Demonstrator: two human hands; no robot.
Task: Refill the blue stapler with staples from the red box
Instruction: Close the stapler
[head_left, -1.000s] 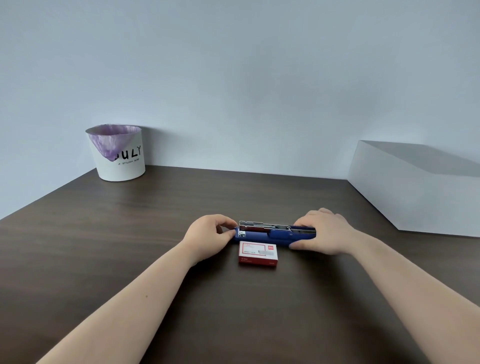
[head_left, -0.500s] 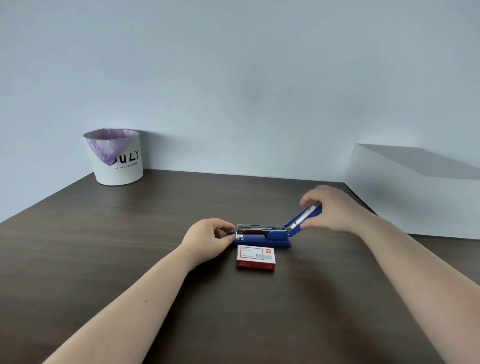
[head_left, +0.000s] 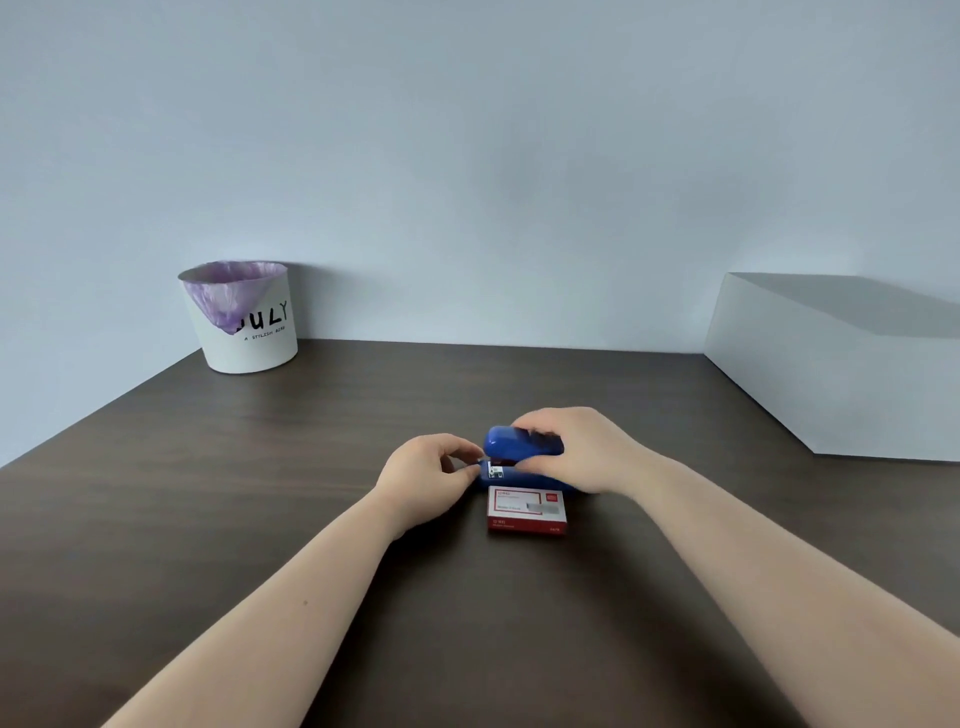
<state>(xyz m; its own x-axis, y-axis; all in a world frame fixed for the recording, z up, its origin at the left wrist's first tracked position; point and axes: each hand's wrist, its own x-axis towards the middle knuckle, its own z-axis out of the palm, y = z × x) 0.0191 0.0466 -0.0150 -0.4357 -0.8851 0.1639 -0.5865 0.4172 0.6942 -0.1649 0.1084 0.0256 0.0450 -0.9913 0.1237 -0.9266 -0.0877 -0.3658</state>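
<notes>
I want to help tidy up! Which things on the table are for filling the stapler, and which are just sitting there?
For the job: blue stapler, red box, left hand, right hand.

Just sitting there: white bin with purple bag, big white box.

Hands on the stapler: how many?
2. Left hand pinches the blue stapler at its front end; right hand grips its top cover from the right.

Blue stapler (head_left: 524, 457) on dark table (head_left: 260, 493), right hand (head_left: 582, 449) gripping its top arm; left hand (head_left: 428, 475) pinching its front end; red box (head_left: 525, 511) shut, just beside stapler; white bin (head_left: 241, 319) at rear left.
</notes>
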